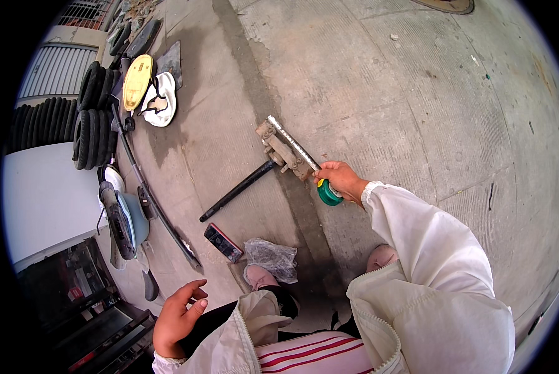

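My right hand (339, 181) grips a green tape measure (329, 194), with a length of pale blade (295, 142) drawn out along a dirty steel bracket (279, 149) on the concrete. A long black tube (233, 193) runs from the bracket down to the left. A red-edged phone (223, 242) and a crumpled plastic bag (271, 258) lie nearer my feet. My left hand (181, 318) hangs low on the left, empty, fingers apart and slightly curled.
Along the left stand stacks of black tyres (89, 137), a white board (46, 199) and a pale blue basin (136, 218). A long pole (143, 187), a yellow panel (136, 84) and a white item (160, 100) lie on the concrete floor (429, 112).
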Available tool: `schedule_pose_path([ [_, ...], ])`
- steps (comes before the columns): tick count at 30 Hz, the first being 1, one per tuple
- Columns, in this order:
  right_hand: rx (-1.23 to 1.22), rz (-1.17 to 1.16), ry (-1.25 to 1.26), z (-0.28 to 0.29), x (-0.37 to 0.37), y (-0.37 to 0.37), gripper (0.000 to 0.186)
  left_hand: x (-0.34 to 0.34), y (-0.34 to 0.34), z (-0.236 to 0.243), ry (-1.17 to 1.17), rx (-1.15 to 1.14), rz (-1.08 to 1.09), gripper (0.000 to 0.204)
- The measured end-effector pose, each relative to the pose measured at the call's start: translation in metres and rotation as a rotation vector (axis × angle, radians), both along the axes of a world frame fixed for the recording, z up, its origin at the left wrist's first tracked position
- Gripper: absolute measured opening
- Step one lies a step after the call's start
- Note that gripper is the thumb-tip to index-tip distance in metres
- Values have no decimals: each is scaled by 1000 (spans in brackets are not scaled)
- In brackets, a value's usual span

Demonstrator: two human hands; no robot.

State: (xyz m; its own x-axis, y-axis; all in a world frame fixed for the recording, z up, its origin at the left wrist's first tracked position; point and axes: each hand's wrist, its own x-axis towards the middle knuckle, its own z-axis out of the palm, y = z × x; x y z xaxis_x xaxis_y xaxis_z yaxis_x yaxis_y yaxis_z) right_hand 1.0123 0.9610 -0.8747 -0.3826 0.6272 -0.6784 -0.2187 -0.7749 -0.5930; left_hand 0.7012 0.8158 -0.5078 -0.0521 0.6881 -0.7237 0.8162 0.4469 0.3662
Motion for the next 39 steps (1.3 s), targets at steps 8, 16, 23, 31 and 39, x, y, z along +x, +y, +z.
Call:
schedule_pose_path([
  [8,-9,5,-11,-1,0,0,5,3,2,2,4,-8,-3,41],
  [16,-33,-14,4,2,0,1,7,1,1,0,-10,6,5,41],
  [23,-2,-23,-10,-2,-3,0,7,-2,0,1,-3,-4,10,41],
  [31,16,-18,-20,-5,0,-1,9,-1,-2,-3,-29,3,23,40],
  [39,18,1,-33,-5,0,0,9,-1,-2,-4,-7,-8,32,40],
])
